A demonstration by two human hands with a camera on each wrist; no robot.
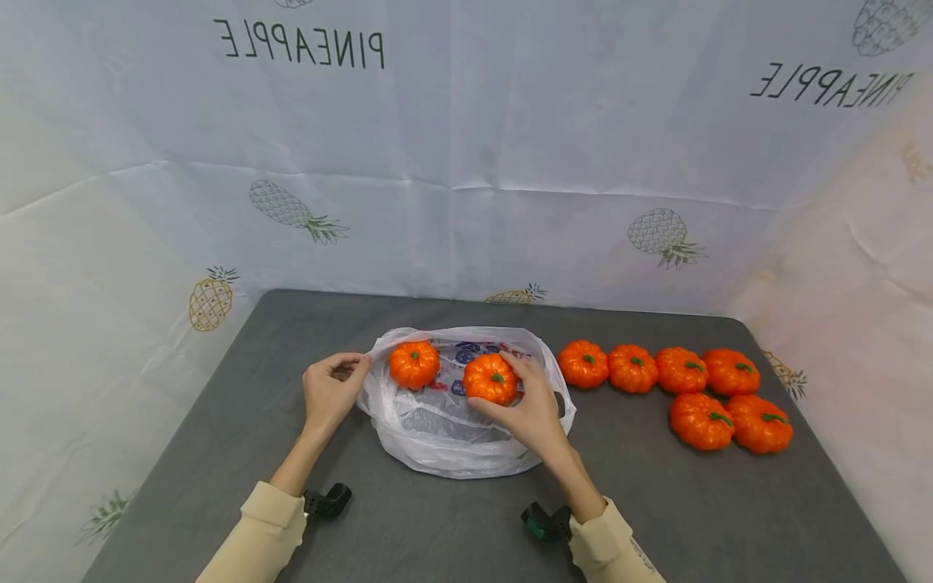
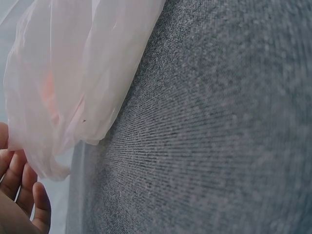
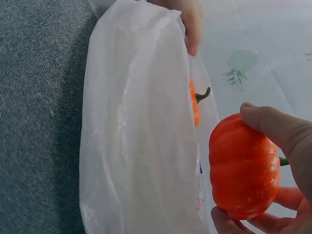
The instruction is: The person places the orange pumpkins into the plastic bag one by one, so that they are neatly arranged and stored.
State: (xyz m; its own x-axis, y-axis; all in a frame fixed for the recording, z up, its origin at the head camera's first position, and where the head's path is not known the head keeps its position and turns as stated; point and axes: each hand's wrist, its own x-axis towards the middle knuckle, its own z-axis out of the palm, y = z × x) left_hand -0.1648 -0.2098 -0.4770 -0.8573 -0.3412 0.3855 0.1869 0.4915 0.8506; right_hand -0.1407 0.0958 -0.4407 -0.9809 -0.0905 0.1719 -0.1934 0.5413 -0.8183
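Observation:
A white plastic bag (image 1: 452, 453) lies spread open on the dark table, with printing on its inside. My left hand (image 1: 331, 393) pinches the left rim of the bag between thumb and fingers; the left wrist view shows the thin plastic (image 2: 73, 73) caught there. In my right hand (image 1: 534, 411) is a small orange pumpkin (image 1: 491, 379), gripped between thumb and fingers above the bag's right side. The right wrist view has this pumpkin (image 3: 243, 168) over the bag's rim. Another orange pumpkin (image 1: 414, 364) sits inside the bag at the left.
Several more orange pumpkins (image 1: 632, 368) stand to the right of the bag in a row, with two in front at the right end (image 1: 701, 422). The grey table (image 1: 437, 534) meets a pineapple-printed white cloth (image 1: 452, 243) behind it.

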